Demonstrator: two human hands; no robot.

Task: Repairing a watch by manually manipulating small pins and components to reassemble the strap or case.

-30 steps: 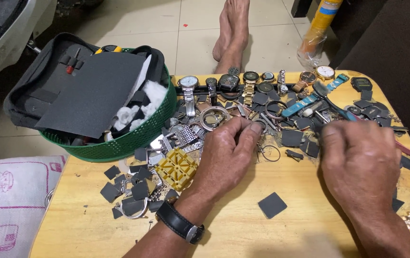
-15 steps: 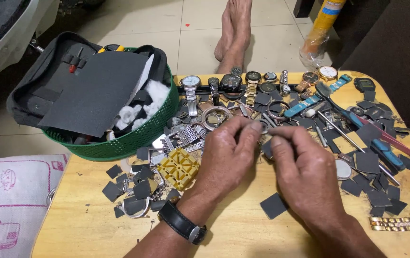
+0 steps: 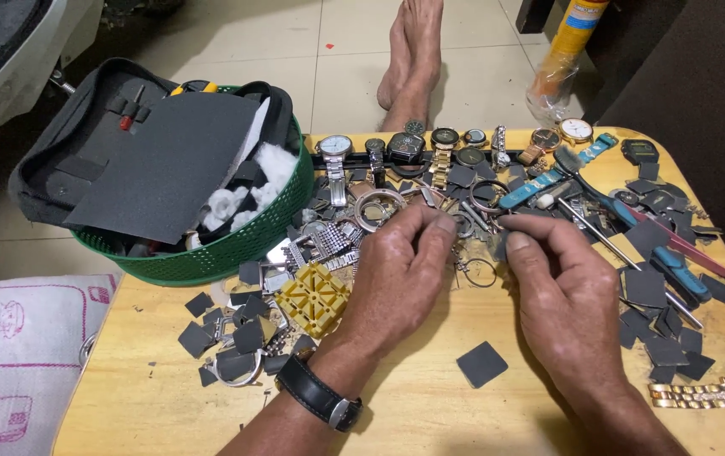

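My hands, both pinched on small silver metal watch parts; risk: loosened grip drops them into clutter beneath.

Both hands work over a wooden surface covered with watch parts. The left hand, with a black wristwatch on its wrist, pinches something small among metal rings; what it holds is too small to tell. The right hand holds a dark square piece at its fingertips. A yellow plastic block lies just beside the left hand. A green basket stands at the left, and a row of watches lies along the far edge.
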